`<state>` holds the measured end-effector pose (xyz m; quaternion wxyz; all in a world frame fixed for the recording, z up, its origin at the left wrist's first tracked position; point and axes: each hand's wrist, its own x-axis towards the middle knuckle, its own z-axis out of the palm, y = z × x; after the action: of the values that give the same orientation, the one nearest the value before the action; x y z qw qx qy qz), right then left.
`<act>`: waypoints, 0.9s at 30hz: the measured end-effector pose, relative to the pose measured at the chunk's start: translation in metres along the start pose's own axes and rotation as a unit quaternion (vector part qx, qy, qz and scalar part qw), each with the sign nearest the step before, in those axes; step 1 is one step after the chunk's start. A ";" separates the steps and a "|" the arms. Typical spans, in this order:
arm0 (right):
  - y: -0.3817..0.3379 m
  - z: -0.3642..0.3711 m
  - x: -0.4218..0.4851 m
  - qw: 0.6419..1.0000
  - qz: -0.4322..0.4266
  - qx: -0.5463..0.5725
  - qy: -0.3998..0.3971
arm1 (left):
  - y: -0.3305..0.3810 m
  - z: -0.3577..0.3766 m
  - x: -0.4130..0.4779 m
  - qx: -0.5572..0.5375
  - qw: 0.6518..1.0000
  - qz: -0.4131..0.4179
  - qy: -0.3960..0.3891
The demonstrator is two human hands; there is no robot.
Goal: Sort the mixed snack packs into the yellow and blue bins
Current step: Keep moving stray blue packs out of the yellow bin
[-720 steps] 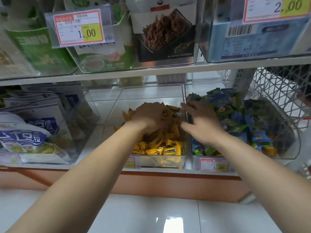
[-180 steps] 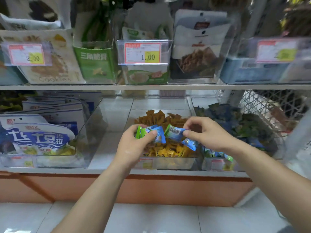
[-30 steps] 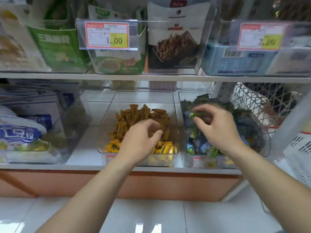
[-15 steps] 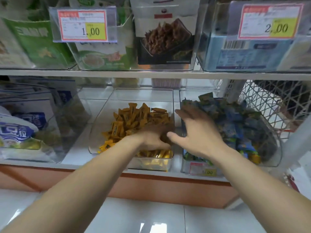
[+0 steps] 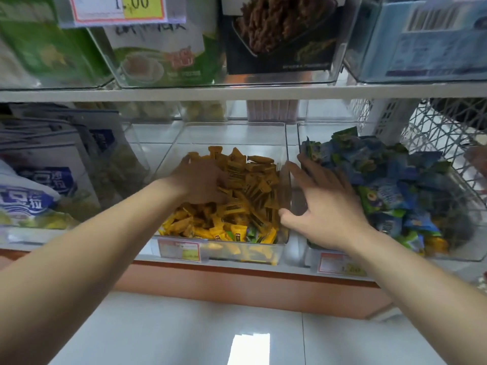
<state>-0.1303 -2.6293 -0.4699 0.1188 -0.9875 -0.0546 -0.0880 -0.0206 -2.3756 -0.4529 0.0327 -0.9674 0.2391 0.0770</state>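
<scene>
Two clear bins stand side by side on the lower shelf. The middle bin [image 5: 283, 246] is full of yellow snack packs [image 5: 247, 185], with a green pack [image 5: 252, 235] near its front wall. The right bin [image 5: 448, 254] holds blue and green packs [image 5: 382, 185]. My left hand [image 5: 199, 181] is palm down among the yellow packs, its fingertips buried in the pile. My right hand [image 5: 325, 204] is spread over the gap between the two bins, fingers straight, reaching toward the blue packs' near left corner. It holds nothing.
An upper shelf [image 5: 237, 93] carries clear bins of bagged snacks and price tags right above the hands. A clear bin of white and blue bags [image 5: 39, 180] stands to the left. A white wire basket [image 5: 442, 133] is at the right. Glossy floor tiles lie below.
The camera has moved closer to the shelf. My left hand has pushed further back and left into the yellow packs. My right hand has spread out over the gap between the bins.
</scene>
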 end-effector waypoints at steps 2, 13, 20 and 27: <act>-0.001 0.001 0.000 1.000 0.000 -0.002 0.002 | 0.020 -0.002 0.000 0.058 0.997 0.009 0.042; -0.001 0.001 -0.001 1.000 -0.002 -0.002 0.005 | 0.044 0.026 0.000 -0.104 0.977 0.164 -0.090; 0.000 -0.001 -0.002 1.000 -0.005 -0.007 0.002 | -0.007 0.014 0.000 -0.048 0.996 0.069 0.043; -0.002 -0.001 -0.002 1.000 -0.006 -0.008 0.003 | 0.009 0.007 -0.013 -0.005 0.994 0.077 0.083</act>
<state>-0.1332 -2.6276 -0.4685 0.1105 -0.9878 -0.0590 -0.0921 -0.0372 -2.3770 -0.4575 0.0014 -0.9492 0.3146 -0.0004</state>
